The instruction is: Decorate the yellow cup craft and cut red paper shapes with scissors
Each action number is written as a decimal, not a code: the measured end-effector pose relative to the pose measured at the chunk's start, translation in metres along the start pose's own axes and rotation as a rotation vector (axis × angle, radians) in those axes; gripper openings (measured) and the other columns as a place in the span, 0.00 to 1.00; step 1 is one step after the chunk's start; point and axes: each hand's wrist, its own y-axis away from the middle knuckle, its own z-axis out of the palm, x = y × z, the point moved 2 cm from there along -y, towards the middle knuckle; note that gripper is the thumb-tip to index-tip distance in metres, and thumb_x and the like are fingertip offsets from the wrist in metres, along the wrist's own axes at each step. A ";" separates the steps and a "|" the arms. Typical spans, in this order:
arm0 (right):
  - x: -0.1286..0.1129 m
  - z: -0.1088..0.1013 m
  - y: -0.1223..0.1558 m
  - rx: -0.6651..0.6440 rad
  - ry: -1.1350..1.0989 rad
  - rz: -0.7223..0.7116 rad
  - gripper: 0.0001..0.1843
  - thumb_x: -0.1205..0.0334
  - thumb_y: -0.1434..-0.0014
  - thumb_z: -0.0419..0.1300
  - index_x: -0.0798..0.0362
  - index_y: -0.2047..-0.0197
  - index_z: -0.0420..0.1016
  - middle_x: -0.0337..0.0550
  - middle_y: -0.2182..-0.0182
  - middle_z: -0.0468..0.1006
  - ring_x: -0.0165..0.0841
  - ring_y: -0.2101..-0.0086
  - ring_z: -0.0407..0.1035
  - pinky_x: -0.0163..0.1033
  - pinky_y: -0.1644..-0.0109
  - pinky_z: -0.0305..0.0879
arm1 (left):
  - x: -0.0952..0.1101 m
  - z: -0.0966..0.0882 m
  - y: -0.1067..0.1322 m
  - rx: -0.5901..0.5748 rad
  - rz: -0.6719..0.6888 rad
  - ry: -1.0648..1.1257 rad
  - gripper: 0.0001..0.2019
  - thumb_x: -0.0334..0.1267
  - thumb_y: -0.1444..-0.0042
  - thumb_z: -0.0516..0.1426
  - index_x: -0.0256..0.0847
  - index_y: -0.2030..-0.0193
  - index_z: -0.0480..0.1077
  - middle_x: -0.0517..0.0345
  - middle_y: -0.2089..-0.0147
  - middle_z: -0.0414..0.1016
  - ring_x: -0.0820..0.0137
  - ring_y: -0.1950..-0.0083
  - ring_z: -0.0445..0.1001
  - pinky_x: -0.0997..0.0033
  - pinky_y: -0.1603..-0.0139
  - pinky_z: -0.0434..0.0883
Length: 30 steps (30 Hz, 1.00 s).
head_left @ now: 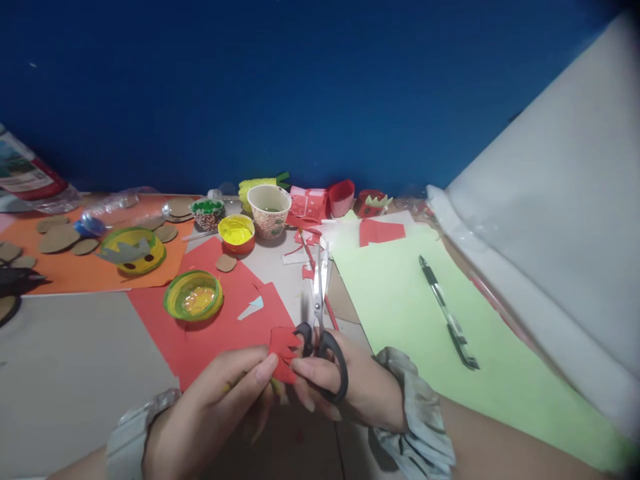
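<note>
My left hand [220,393] is closed, pinching a small red paper piece [280,339] with a jagged, cut edge between thumb and fingers. Black-handled scissors [318,305] hang on my right hand [367,377], blades pointing away from me. With its thumb and fingertips, that same hand also touches the right edge of the red piece. Beyond both hands lie a larger red sheet [155,317], a pale scrap [253,308] on it, and red offcuts [309,272] near the blade tips.
A green-and-yellow bowl [193,317] stands on the red sheet. Behind are a yellow paint cup [237,245], a green paint cup [209,220] and a white paper cup [270,227]. Right, a pen [443,300] lies on light green paper [400,293]. A blue wall [320,100] rises behind.
</note>
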 end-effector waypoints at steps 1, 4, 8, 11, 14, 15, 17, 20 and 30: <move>0.001 -0.001 0.000 -0.007 0.002 0.004 0.19 0.49 0.43 0.64 0.58 0.70 0.69 0.34 0.83 0.71 0.20 0.88 0.58 0.25 0.87 0.50 | 0.001 0.000 0.000 -0.007 0.005 -0.004 0.24 0.55 0.36 0.48 0.39 0.74 0.67 0.61 0.79 0.66 0.74 0.77 0.63 0.76 0.73 0.63; 0.004 -0.004 0.000 -0.012 -0.010 0.006 0.21 0.47 0.42 0.63 0.59 0.69 0.69 0.36 0.81 0.73 0.20 0.89 0.57 0.25 0.88 0.52 | 0.002 0.000 0.002 -0.017 0.041 -0.026 0.23 0.54 0.36 0.48 0.39 0.71 0.71 0.61 0.77 0.67 0.74 0.75 0.64 0.77 0.72 0.64; 0.006 -0.003 0.000 0.003 -0.020 -0.010 0.22 0.45 0.43 0.63 0.58 0.68 0.69 0.37 0.81 0.74 0.20 0.89 0.58 0.24 0.89 0.54 | 0.002 -0.001 0.003 -0.056 0.040 -0.031 0.22 0.52 0.34 0.47 0.39 0.68 0.74 0.61 0.77 0.67 0.74 0.76 0.63 0.78 0.74 0.63; 0.005 -0.002 0.000 0.026 -0.030 0.008 0.21 0.46 0.44 0.65 0.57 0.68 0.67 0.36 0.81 0.74 0.20 0.89 0.59 0.24 0.89 0.53 | 0.001 -0.002 0.003 -0.053 0.043 -0.041 0.23 0.51 0.34 0.47 0.39 0.67 0.74 0.61 0.77 0.66 0.75 0.77 0.63 0.78 0.74 0.63; 0.007 -0.003 0.001 0.055 -0.036 0.054 0.22 0.47 0.46 0.66 0.56 0.66 0.64 0.37 0.80 0.75 0.21 0.89 0.59 0.24 0.89 0.54 | -0.001 -0.003 0.002 -0.030 0.058 -0.035 0.23 0.52 0.35 0.48 0.39 0.69 0.74 0.61 0.78 0.66 0.74 0.77 0.63 0.78 0.75 0.63; 0.008 -0.003 0.001 0.059 -0.033 0.070 0.22 0.47 0.46 0.67 0.55 0.65 0.63 0.37 0.79 0.76 0.21 0.89 0.60 0.25 0.89 0.54 | -0.001 -0.003 0.002 -0.026 0.062 -0.032 0.23 0.53 0.35 0.48 0.40 0.69 0.73 0.61 0.78 0.66 0.74 0.77 0.63 0.78 0.75 0.63; 0.010 -0.005 0.001 0.065 -0.013 0.078 0.23 0.47 0.45 0.66 0.54 0.63 0.61 0.36 0.78 0.76 0.21 0.88 0.61 0.25 0.88 0.56 | -0.002 -0.002 0.002 -0.015 0.065 -0.036 0.23 0.53 0.35 0.48 0.40 0.70 0.73 0.61 0.79 0.66 0.74 0.78 0.63 0.77 0.75 0.64; 0.011 -0.006 0.001 0.024 0.034 0.048 0.21 0.47 0.43 0.64 0.54 0.63 0.62 0.37 0.77 0.76 0.22 0.86 0.62 0.26 0.86 0.59 | -0.002 -0.002 0.002 -0.015 0.063 -0.043 0.22 0.52 0.34 0.47 0.40 0.70 0.72 0.62 0.79 0.66 0.73 0.78 0.64 0.77 0.74 0.65; 0.010 -0.003 0.000 0.081 -0.051 -0.029 0.18 0.49 0.39 0.61 0.56 0.65 0.65 0.35 0.79 0.75 0.19 0.89 0.58 0.24 0.87 0.53 | -0.003 -0.001 0.000 0.059 0.017 0.000 0.24 0.54 0.35 0.47 0.40 0.76 0.64 0.63 0.81 0.65 0.75 0.78 0.63 0.76 0.73 0.64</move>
